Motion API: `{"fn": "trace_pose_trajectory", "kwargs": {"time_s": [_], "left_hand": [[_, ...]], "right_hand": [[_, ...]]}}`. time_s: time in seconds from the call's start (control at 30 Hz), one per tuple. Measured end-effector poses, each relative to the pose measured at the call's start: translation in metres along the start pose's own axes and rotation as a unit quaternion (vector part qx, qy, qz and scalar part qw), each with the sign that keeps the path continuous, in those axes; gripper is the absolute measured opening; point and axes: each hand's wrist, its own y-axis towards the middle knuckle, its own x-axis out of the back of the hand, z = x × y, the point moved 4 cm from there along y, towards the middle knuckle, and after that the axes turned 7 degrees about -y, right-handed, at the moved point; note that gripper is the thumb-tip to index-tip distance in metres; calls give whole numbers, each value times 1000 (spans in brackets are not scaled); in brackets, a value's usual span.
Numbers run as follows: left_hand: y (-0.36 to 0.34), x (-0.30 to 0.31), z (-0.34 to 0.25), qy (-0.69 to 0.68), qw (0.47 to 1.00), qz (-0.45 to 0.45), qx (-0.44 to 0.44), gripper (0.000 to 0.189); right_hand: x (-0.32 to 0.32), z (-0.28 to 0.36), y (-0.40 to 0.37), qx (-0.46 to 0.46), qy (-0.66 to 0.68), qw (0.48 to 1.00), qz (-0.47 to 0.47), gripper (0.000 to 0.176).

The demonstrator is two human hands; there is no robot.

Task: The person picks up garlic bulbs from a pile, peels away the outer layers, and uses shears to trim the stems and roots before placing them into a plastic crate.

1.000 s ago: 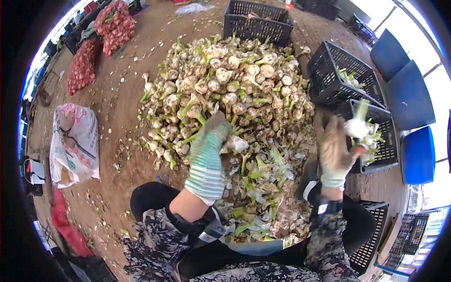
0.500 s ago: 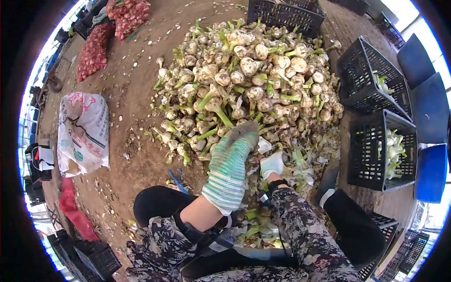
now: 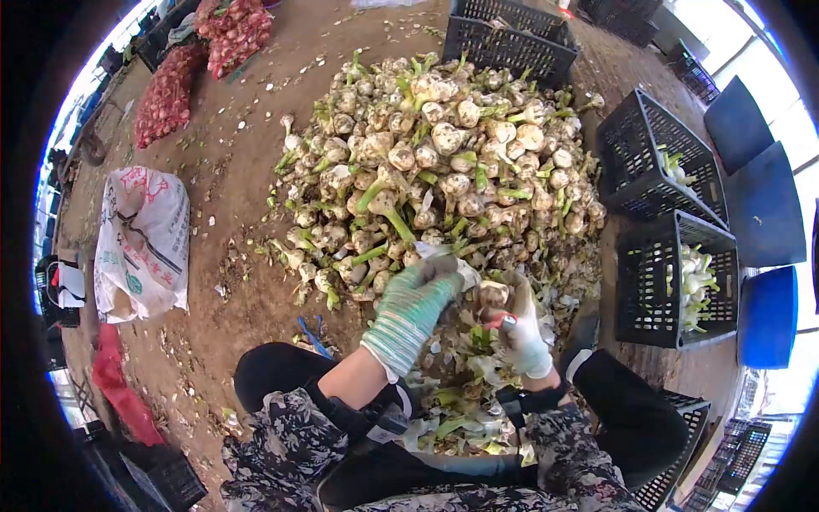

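Observation:
In front of me rises a large heap of soil-stained garlic bulbs (image 3: 444,154) with cut green stems. My left hand (image 3: 414,307), in a green-and-white striped glove, is closed at the heap's near edge, with a pale, papery-skinned garlic bulb (image 3: 467,275) at its fingertips. Just to its right, my gloved right hand (image 3: 525,333) curls around a small tool with a red handle (image 3: 499,322), perhaps a knife; its blade cannot be made out. A round brownish bulb (image 3: 493,295) shows by the right fingers. Stripped skins and leaves (image 3: 452,410) lie between my legs.
Black crates (image 3: 678,277) stand to the right, with trimmed white garlic in them, beside blue containers (image 3: 768,316). Another black crate (image 3: 510,43) is behind the heap. A white sack (image 3: 143,243) and red mesh bags (image 3: 171,94) lie left on the dirt floor.
My left hand has drawn back slightly from the heap. My right hand has come up from the skins beside it, its red-handled tool now showing. The view has shifted a little.

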Motion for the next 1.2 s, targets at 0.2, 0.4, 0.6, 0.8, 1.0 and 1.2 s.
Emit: {"fn": "trace_pose_trajectory", "kwargs": {"time_s": [0.2,0.4,0.6,0.8,1.0,1.2], "left_hand": [[-7,-18,1,66,978,193,-41,36],[-14,-12,-12,-66,989,117,-66,44],[-28,-25,-15,118,916,113,-367,58],[-37,-22,-25,215,852,90,-469,61],[-36,-23,-24,208,850,89,-475,60],[-35,-22,-20,130,919,118,-353,63]], "right_hand": [[-55,124,-9,124,-518,825,189,68],[-10,127,-30,202,-266,915,-226,54],[-21,82,-36,144,-339,929,-38,40],[-50,84,-26,-48,190,980,-39,47],[-50,92,-24,-9,135,988,-71,31],[-38,92,-30,-32,136,989,-37,46]]}}
